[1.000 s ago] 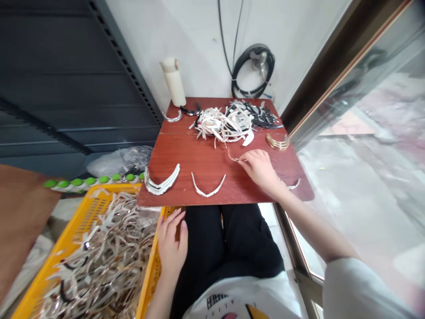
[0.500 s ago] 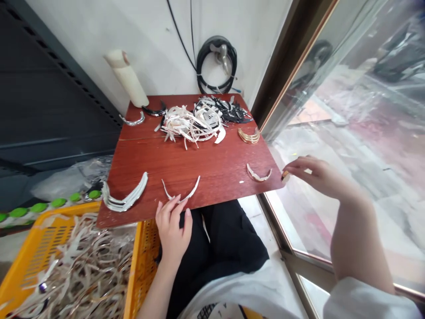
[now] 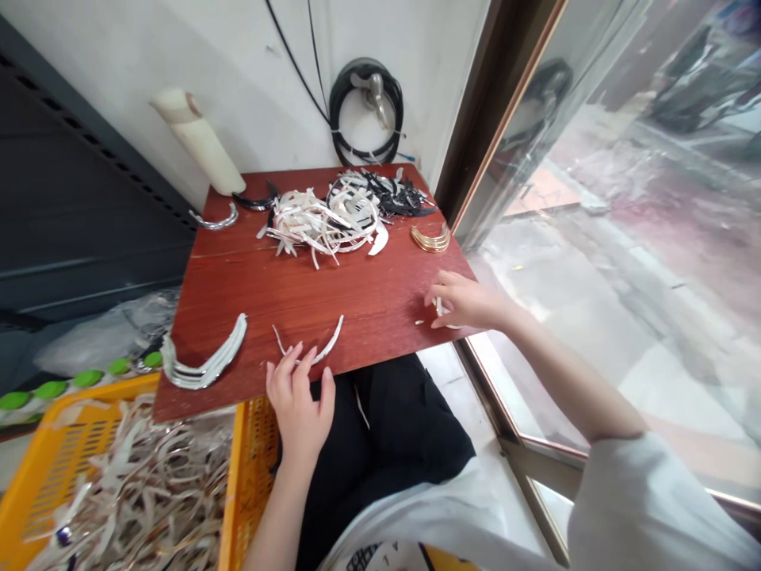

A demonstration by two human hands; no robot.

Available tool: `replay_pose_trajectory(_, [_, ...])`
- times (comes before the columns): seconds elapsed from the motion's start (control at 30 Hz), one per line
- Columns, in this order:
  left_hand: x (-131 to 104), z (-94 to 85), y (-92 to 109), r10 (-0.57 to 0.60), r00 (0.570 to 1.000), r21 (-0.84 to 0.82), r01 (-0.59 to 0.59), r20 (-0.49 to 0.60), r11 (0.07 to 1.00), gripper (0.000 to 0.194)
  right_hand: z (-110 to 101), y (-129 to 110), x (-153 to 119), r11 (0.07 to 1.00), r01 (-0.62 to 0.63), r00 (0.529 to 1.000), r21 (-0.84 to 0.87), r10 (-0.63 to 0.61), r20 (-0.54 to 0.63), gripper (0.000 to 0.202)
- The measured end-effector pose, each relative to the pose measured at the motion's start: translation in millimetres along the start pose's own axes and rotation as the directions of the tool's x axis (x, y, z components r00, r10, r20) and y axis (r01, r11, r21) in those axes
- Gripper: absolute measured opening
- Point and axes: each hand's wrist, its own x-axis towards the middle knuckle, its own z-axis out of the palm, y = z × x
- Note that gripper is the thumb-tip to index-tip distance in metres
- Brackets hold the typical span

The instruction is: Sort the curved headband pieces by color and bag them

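Observation:
My left hand lies at the front edge of the reddish-brown board, fingers spread. Its fingertips touch the bottom of a thin, curved white strip. At the board's right front, my right hand bends its fingers and thumb around a small curved whitish piece, mostly hidden beneath the hand. A tiny white scrap lies just left of it. Left of my left hand sits a nested stack of curved silvery-white strips. Gold curved strips rest behind my right hand.
A tangled heap of white strips and black scraps covers the back of the board. A cream bottle stands at back left. Below left, a yellow basket holds many strips. A glass pane borders the right side.
My right hand has come in from beyond the board's right edge, onto the curved whitish piece. The small tan thing it pinched no longer shows. My left hand stays on its strip.

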Motion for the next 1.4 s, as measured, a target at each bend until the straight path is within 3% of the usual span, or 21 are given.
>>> replay_pose_trajectory(0.1, [4,1.8,-1,0.022,1.0,-0.003,-0.022,0.01,1.0,0.044,2,10,-11,0.997,0.027,0.983,0.078,-0.012,-0.186,0.028])
replay_pose_trajectory(0.17, [6,3.1,-1,0.033,0.999,-0.005,-0.033,0.026,0.999,0.042,6,14,-21,0.995,-0.01,0.974,0.102,0.033,-0.226,0.018])
replay_pose_trajectory(0.43, [8,6.2,0,0.034,0.999,0.004,-0.034,0.043,0.999,0.035,29,10,-49,0.982,-0.12,0.968,0.145,0.148,-0.201,0.01])
replay_pose_trajectory(0.57, [7,5.7,0,0.03,0.998,-0.002,-0.03,0.047,1.0,0.035,27,10,-53,0.945,-0.207,0.955,0.253,0.252,-0.159,0.006])
replay_pose_trajectory(0.7, [7,5.5,0,0.018,0.999,-0.002,-0.018,0.05,1.0,0.035,18,4,-46,0.929,-0.237,0.955,0.285,0.276,-0.107,0.006])
replay_pose_trajectory(0.83, [7,5.4,0,0.015,0.999,0.01,-0.015,0.05,1.0,0.034,6,-12,-14,0.97,-0.193,0.942,0.145,0.225,-0.249,0.011])
replay_pose_trajectory(0.97, [7,5.1,-1,0.025,0.998,0.006,-0.025,0.06,1.0,0.033,-4,-21,53,0.986,-0.137,0.898,-0.096,0.083,-0.433,0.019])
replay_pose_trajectory(1.07, [7,4.8,-2,0.036,0.998,-0.005,-0.036,0.059,0.999,0.034,-6,-15,110,0.977,-0.126,0.881,-0.17,0.031,-0.472,0.025])
replay_pose_trajectory(1.17, [7,4.0,-3,0.034,0.997,-0.011,-0.033,0.066,0.999,0.033,-4,-5,152,0.954,-0.155,0.894,-0.256,0.025,-0.447,0.027])
replay_pose_trajectory(1.27, [7,2.9,-2,0.027,0.996,-0.018,-0.025,0.084,1.0,0.033,-3,3,168,0.939,-0.119,0.912,-0.323,-0.025,-0.409,0.024])
replay_pose_trajectory(1.4, [6,2.1,-1,0.018,0.996,-0.022,-0.016,0.091,1.0,0.032,-17,4,159,0.965,0.054,0.901,-0.257,-0.158,-0.404,0.022])
